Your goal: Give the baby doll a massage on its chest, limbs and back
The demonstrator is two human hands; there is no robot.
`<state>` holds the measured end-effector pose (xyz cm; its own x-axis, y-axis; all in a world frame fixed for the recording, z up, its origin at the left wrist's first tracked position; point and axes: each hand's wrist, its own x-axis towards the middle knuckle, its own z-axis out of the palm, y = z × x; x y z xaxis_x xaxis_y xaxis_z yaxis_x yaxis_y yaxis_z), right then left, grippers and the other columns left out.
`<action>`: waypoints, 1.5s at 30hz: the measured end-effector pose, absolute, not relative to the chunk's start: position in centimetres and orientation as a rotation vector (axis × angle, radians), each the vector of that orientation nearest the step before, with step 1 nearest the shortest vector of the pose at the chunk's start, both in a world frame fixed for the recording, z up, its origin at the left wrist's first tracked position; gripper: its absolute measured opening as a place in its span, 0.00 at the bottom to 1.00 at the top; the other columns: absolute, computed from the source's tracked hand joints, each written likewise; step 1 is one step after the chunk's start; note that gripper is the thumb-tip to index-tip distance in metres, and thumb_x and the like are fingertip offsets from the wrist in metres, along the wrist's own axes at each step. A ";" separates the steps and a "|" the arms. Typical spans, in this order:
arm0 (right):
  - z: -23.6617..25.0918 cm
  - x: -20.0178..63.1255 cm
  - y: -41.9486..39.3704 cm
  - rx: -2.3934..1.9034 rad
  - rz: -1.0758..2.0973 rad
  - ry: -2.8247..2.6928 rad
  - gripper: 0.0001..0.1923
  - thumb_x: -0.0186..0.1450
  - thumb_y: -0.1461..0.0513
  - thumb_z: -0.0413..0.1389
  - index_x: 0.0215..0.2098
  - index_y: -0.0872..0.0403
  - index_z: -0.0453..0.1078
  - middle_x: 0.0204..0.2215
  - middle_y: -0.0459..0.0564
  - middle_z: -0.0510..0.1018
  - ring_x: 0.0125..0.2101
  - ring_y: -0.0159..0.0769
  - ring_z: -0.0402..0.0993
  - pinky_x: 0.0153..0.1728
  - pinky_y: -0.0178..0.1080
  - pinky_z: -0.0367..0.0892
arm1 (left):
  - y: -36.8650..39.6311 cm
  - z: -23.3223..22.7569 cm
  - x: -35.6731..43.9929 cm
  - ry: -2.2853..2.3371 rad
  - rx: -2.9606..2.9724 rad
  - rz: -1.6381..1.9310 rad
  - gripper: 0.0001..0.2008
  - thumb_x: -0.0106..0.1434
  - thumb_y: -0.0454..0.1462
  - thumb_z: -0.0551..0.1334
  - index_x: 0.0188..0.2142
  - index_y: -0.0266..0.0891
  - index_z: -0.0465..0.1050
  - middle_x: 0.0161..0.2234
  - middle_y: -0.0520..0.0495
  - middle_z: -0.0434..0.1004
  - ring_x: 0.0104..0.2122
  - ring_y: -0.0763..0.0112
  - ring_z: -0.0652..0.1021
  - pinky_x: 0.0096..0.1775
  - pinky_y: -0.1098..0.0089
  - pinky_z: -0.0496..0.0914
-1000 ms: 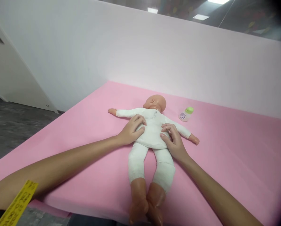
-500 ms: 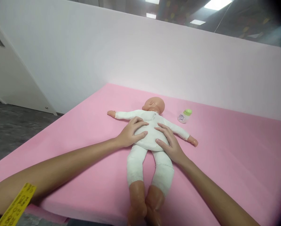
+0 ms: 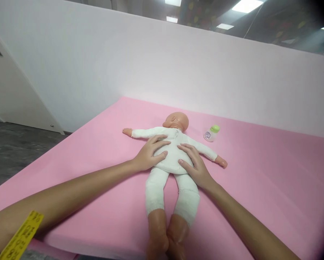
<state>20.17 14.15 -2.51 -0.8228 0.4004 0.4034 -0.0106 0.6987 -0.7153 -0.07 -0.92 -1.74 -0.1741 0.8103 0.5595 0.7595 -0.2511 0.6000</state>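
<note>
A baby doll (image 3: 173, 162) with a white cloth body and bare plastic head, hands and lower legs lies on the pink table cover (image 3: 97, 202). Its head is turned to the left, its arms are spread and its feet point at me. My left hand (image 3: 151, 153) rests on the left side of the doll's torso, fingers spread. On the right side of the torso lies my right hand (image 3: 196, 164), its fingers apart too. Neither hand grips anything. Beyond the doll's right-hand arm stands a small clear bottle (image 3: 211, 133) with a green cap.
A white wall (image 3: 178, 65) runs behind the table, with glass above it. To the left are a white door (image 3: 15, 83) and the grey floor (image 3: 12, 151). A yellow strip with dark print (image 3: 23, 234) shows at the lower left by my forearm.
The view has shifted very slightly. Both hands stay on the doll's torso, with at most a tiny shift of the fingers. Doll and bottle lie as before.
</note>
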 end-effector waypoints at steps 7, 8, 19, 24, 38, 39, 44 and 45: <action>-2.5 20.1 14.0 -0.335 1.024 -2.357 0.23 0.71 0.49 0.57 0.64 0.39 0.68 0.61 0.50 0.65 0.67 0.49 0.58 0.69 0.56 0.55 | -0.8 -1.9 -0.3 1.857 1.998 1.426 0.16 0.72 0.43 0.59 0.57 0.45 0.75 0.55 0.42 0.69 0.59 0.54 0.70 0.65 0.51 0.63; -2.5 20.1 14.0 -0.329 1.028 -2.353 0.23 0.71 0.49 0.57 0.64 0.39 0.68 0.62 0.51 0.65 0.67 0.49 0.58 0.69 0.57 0.54 | -0.8 -1.9 -0.3 1.853 1.999 1.433 0.17 0.72 0.42 0.59 0.57 0.45 0.75 0.55 0.42 0.69 0.59 0.55 0.70 0.65 0.51 0.63; -2.6 20.2 13.9 -0.326 1.008 -2.361 0.23 0.72 0.50 0.55 0.65 0.39 0.67 0.69 0.48 0.61 0.70 0.50 0.53 0.70 0.61 0.50 | -0.7 -2.2 -0.5 1.826 2.026 1.456 0.17 0.73 0.38 0.55 0.57 0.44 0.74 0.54 0.42 0.69 0.58 0.56 0.70 0.65 0.52 0.63; -2.3 20.2 13.8 -0.340 1.005 -2.381 0.23 0.72 0.50 0.55 0.65 0.39 0.67 0.70 0.48 0.61 0.71 0.51 0.53 0.69 0.62 0.51 | -0.7 -2.1 -0.5 1.837 2.025 1.444 0.16 0.73 0.39 0.55 0.57 0.45 0.74 0.54 0.42 0.69 0.58 0.56 0.70 0.64 0.51 0.63; -2.4 20.3 13.8 -0.342 1.020 -2.382 0.23 0.73 0.50 0.55 0.65 0.39 0.67 0.69 0.49 0.61 0.70 0.50 0.53 0.70 0.61 0.51 | -0.7 -2.1 -0.5 1.840 2.017 1.438 0.16 0.73 0.39 0.55 0.57 0.45 0.74 0.54 0.42 0.69 0.58 0.55 0.70 0.64 0.51 0.64; -2.5 20.3 13.9 -0.336 1.017 -2.377 0.23 0.73 0.50 0.55 0.65 0.39 0.66 0.69 0.49 0.61 0.70 0.50 0.53 0.70 0.61 0.50 | -0.7 -2.1 -0.5 1.838 2.017 1.439 0.16 0.73 0.39 0.55 0.57 0.45 0.74 0.54 0.42 0.69 0.58 0.56 0.70 0.64 0.51 0.64; -2.8 20.2 14.2 -0.319 0.986 -2.373 0.23 0.72 0.50 0.55 0.65 0.38 0.66 0.68 0.49 0.61 0.70 0.49 0.54 0.70 0.61 0.49 | -0.7 -2.1 -0.4 1.827 2.007 1.457 0.17 0.73 0.38 0.55 0.57 0.45 0.74 0.53 0.43 0.69 0.57 0.56 0.70 0.64 0.52 0.63; -2.8 20.2 14.2 -0.321 0.983 -2.375 0.23 0.72 0.50 0.55 0.65 0.38 0.66 0.68 0.49 0.61 0.70 0.49 0.54 0.70 0.61 0.50 | -0.7 -2.1 -0.3 1.824 2.003 1.461 0.17 0.73 0.38 0.55 0.57 0.45 0.74 0.53 0.43 0.69 0.57 0.56 0.70 0.64 0.52 0.63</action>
<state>20.18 14.21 -2.81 -0.8236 0.4091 0.3929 0.0117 0.7047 -0.7094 -0.33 -0.71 -2.08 -0.1517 0.8006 0.5797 0.7403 -0.2966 0.6033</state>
